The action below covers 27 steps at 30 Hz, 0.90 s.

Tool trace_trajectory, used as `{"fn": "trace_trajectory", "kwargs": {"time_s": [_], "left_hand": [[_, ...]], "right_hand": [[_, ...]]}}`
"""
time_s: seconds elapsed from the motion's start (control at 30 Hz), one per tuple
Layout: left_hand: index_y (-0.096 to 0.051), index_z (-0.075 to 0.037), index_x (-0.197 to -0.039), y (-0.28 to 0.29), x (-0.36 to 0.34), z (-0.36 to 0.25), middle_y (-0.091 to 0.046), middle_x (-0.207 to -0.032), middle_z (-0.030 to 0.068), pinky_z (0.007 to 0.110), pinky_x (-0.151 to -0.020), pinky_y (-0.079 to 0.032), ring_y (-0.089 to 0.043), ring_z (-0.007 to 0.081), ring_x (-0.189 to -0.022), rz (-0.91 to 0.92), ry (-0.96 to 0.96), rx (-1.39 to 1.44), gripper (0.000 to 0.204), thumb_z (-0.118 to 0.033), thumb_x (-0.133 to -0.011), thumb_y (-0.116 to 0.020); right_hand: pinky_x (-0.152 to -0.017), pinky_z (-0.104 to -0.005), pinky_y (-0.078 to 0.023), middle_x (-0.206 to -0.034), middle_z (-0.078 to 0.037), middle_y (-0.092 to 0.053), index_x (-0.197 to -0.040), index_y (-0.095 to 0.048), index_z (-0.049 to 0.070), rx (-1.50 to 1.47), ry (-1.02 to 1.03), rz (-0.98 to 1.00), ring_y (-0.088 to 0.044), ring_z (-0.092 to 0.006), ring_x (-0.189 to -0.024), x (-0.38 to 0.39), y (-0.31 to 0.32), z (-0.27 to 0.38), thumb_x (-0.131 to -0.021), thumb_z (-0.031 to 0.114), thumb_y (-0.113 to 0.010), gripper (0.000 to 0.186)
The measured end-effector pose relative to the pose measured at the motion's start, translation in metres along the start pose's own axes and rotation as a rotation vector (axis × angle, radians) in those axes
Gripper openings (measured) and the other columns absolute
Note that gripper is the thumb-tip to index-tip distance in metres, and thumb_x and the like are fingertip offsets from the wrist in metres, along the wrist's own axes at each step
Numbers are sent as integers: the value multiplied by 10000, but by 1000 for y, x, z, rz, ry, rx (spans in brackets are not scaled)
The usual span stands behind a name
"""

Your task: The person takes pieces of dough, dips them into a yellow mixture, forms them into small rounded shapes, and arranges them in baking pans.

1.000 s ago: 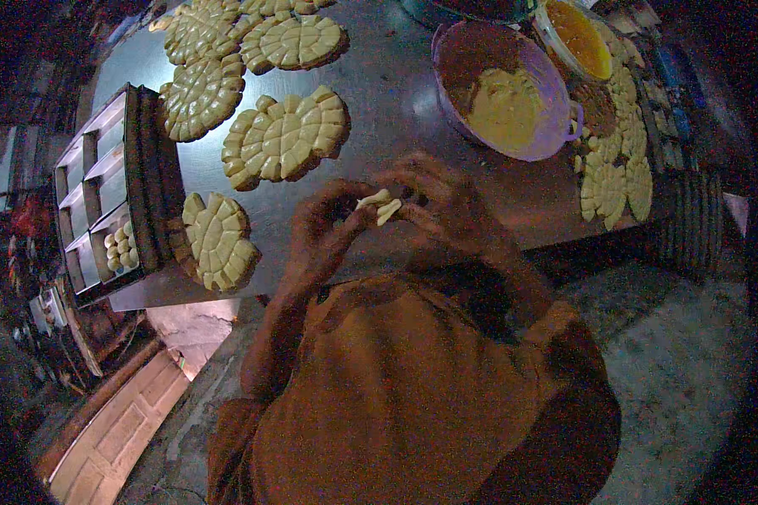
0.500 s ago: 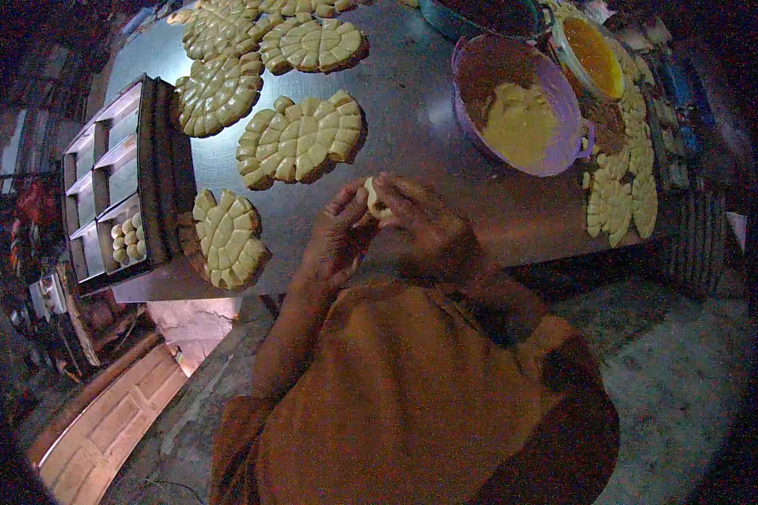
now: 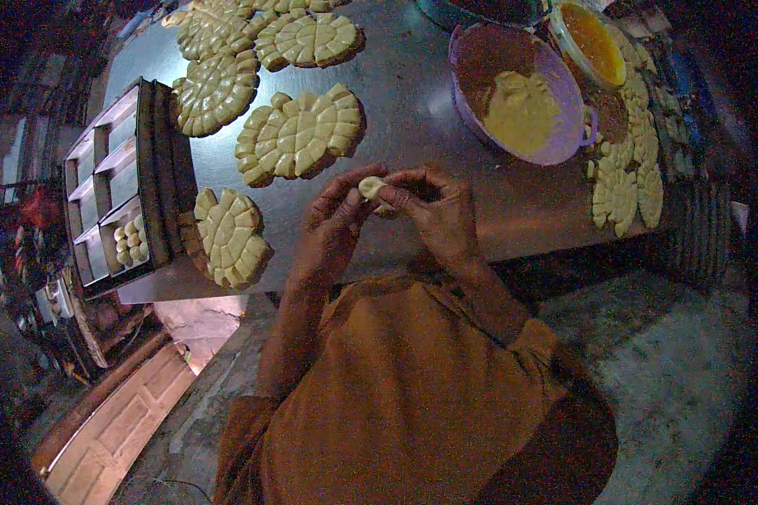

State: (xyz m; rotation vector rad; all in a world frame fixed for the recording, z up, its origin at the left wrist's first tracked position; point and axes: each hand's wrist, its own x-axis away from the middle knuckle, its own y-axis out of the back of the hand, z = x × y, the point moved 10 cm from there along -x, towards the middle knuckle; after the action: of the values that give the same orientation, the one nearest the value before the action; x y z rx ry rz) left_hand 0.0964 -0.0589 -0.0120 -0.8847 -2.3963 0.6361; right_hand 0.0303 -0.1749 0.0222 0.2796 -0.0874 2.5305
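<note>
Over the near edge of the metal table, a small pale piece of dough (image 3: 371, 187) sits between my two hands, with a shallow hollow in its top. My left hand (image 3: 334, 217) pinches its left side with thumb and fingertips. From the right, my right hand (image 3: 440, 210) grips it, the thumb pressed at the hollow; the dough's underside is hidden by my fingers. Beyond my hands lies a large flat cluster of cut dough pieces (image 3: 299, 135). A smaller cluster (image 3: 230, 238) rests at the left, near the table edge.
A dark tray (image 3: 147, 168) with compartments stands at left; one compartment holds several dough balls (image 3: 130, 242). A purple basin (image 3: 574, 101) at right contains a pale yellow mass (image 3: 520, 118). Behind it is a container with orange contents (image 3: 594, 44). More dough clusters (image 3: 616, 198) lie along the right edge.
My right hand has turned and its thumb has come onto the dough's top, where a hollow now shows. Both hands stay in about the same place.
</note>
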Motion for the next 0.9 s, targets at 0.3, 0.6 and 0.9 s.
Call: {"fn": "trace_trajectory", "kwargs": {"time_s": [0.3, 0.6, 0.9], "left_hand": [[-634, 21, -1144, 29, 0, 16, -679, -1054, 103, 324, -847, -534, -650, 172, -942, -277, -1, -94, 283, -153, -922, -653], [-643, 41, -1110, 16, 2, 8, -685, -1024, 119, 339, -844, -546, -665, 197, -927, -138, -107, -307, 234, -119, -941, -615], [-677, 13, -991, 20, 10, 12, -697, -979, 94, 323, -854, -516, -653, 171, -909, -82, -88, -464, 187, -158, -937, -625]], "right_hand": [[-704, -317, -543, -948, -79, -676, -1058, -702, 73, 657, 656, 10, -659, -206, -858, 12, -10, 19, -771, -16, -715, 301], [-824, -409, -508, -1054, -86, -650, -1064, -689, 100, 785, 835, 161, -621, -301, -942, 16, -24, 10, -741, 64, -742, 329], [-817, -373, -539, -1048, -134, -686, -1023, -721, 40, 612, 435, 174, -663, -290, -976, -2, -17, 0, -856, 163, -711, 207]]}}
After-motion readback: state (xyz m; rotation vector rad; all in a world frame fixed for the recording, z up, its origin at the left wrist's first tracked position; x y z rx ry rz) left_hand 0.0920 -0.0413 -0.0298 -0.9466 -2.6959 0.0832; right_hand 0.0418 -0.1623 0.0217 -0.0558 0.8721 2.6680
